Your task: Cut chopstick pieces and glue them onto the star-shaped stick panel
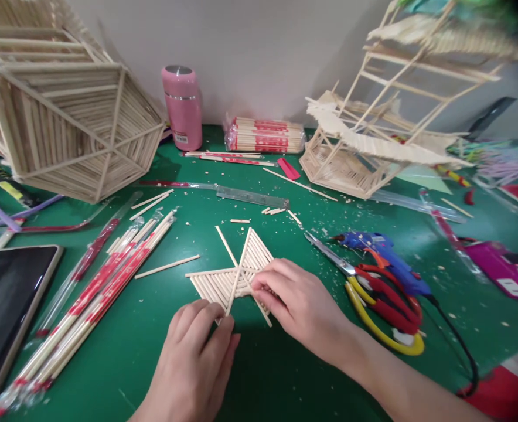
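Packet [229,133] holds sticks [264,136] — left hand [197,346] pinches panel [240,272].

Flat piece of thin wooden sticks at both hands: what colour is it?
Pale beige; the flat stick piece shows best in the head view.

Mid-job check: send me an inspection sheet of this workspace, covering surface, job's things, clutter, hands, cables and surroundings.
Surface: green tabletop, pale scraps scattered.
Job's things: stick piece, with slatted wedges and crossing sticks, low on the tabletop.
Clutter: red-banded stick packs and phone at left; scissors and blue glue gun at right.
Hands: left hand touches the piece's near-left part, right hand its right side; grip unclear.
Cables: black cable runs from the glue gun toward the lower right; plug not seen.
Surroundings: pink bottle between two stick models, wall behind.
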A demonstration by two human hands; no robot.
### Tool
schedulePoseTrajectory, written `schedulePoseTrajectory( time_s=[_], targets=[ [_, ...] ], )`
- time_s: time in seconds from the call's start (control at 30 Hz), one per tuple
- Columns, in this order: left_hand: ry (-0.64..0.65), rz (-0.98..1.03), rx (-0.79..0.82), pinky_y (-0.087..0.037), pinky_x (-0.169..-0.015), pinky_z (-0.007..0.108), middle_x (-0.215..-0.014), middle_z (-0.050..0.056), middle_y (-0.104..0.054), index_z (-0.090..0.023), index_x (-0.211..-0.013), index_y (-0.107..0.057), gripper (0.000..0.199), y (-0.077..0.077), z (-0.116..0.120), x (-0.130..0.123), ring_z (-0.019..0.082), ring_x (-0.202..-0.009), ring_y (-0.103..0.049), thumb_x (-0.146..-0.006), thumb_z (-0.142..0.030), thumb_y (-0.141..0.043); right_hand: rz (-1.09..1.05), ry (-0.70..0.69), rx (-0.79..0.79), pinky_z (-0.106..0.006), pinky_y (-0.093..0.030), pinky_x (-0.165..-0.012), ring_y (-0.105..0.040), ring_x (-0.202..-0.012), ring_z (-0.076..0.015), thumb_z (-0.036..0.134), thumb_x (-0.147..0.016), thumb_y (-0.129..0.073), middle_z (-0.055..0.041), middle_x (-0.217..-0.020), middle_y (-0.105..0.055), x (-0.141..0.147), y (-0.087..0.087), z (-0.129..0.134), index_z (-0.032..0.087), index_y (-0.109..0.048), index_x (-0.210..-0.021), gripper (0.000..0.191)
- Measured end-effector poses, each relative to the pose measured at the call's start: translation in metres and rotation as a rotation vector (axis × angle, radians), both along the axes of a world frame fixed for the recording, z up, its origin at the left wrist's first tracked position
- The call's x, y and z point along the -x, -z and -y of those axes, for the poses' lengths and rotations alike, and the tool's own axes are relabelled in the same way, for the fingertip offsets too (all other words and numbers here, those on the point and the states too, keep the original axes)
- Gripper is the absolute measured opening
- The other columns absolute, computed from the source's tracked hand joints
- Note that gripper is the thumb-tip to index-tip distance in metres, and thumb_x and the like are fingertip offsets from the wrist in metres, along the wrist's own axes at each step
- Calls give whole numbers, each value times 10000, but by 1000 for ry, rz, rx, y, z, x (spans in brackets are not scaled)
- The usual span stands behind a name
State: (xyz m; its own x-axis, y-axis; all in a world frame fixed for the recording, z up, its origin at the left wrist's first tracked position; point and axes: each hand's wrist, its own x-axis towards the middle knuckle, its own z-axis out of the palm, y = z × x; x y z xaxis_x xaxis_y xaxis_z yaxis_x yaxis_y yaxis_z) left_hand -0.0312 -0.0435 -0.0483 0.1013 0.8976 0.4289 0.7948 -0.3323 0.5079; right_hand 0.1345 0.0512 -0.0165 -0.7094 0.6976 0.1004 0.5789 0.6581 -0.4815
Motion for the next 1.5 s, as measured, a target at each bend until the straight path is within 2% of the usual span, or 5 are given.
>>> schedulePoseTrajectory(
  time_s=[0.17,0.43,0.63,1.1,1.5],
  targets=[
    [39,-88,-42,-533,-687,333,-862,79,-605,-155,-879,-590,143,-1,-4,1,201,-826,-552,-809,-98,-478,55,-66,31,-294,-442,-689,-531,-779,-168,179,-889,-432,-45,-807,-582,4,-1,-4,173,-602,-838,178],
    [28,-43,-7,-517,-718,366,-904,88,-580,-143,-885,-586,142,6,1,-1,220,-873,-519,-819,-95,-471,110,-84,52,-293,-427,-672,-511,-769,-168,158,-886,-432,-46,-794,-562,6,-2,-5,166,-621,-830,198],
    [52,-78,-17,-538,-688,348,-869,98,-591,-127,-860,-602,135,-3,-4,2,220,-837,-535,-797,-77,-493,92,-103,43,-282,-415,-660,-497,-756,-160,143,-880,-436,-39,-783,-555,6,-3,-4,166,-625,-818,201],
    [88,-75,-32,-533,-671,322,-862,108,-565,-89,-846,-604,121,-5,-5,2,212,-832,-511,-799,-65,-495,99,-72,-4,-280,-402,-651,-503,-743,-166,193,-901,-409,-45,-773,-557,7,7,2,164,-609,-818,218],
    [100,-81,-37,-519,-678,320,-874,104,-547,-83,-851,-596,114,-4,-6,2,210,-842,-497,-801,-62,-495,105,-76,-28,-277,-406,-659,-510,-746,-160,178,-893,-418,-46,-765,-559,7,6,3,162,-616,-808,217]
  ],
)
